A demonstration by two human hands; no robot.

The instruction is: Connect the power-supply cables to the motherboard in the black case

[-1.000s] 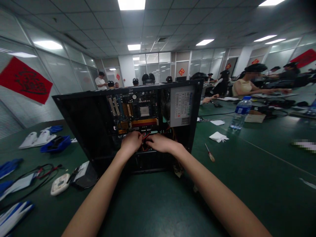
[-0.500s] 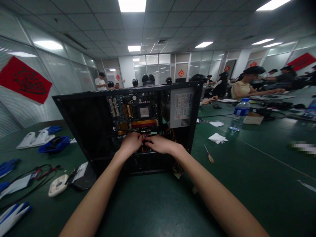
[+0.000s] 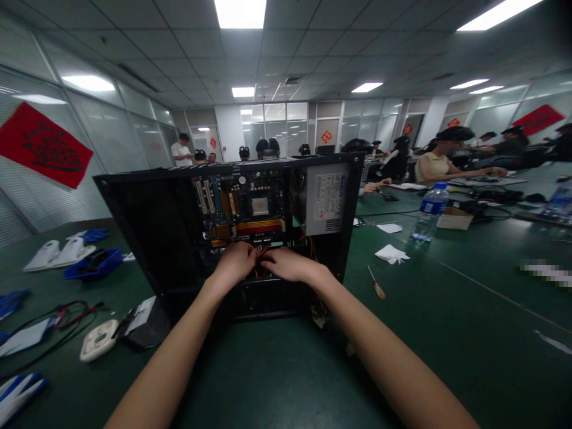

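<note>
A black computer case (image 3: 147,229) stands open on the table in front of me. Inside it are a motherboard (image 3: 272,185) and, at upper right, a power supply (image 3: 328,199) with a label. Both my hands reach into the lower part of the case, below the memory slots. My left hand (image 3: 235,262) is closed on thin coloured wires (image 3: 263,250). Close beside it, my right hand (image 3: 288,263) has its fingers curled in at the same wires. The fingertips of both hands are partly hidden, and the wires' ends do not show.
A screwdriver (image 3: 376,283), crumpled tissue (image 3: 392,254) and water bottle (image 3: 429,213) lie or stand to the right. On the left are a white round-cornered object (image 3: 99,341), a dark box-like part (image 3: 145,328), a blue tray (image 3: 93,265) and gloves (image 3: 20,393). Several people sit beyond.
The view has shifted slightly. Both hands stay at the wires inside the case, with only small finger movement.
</note>
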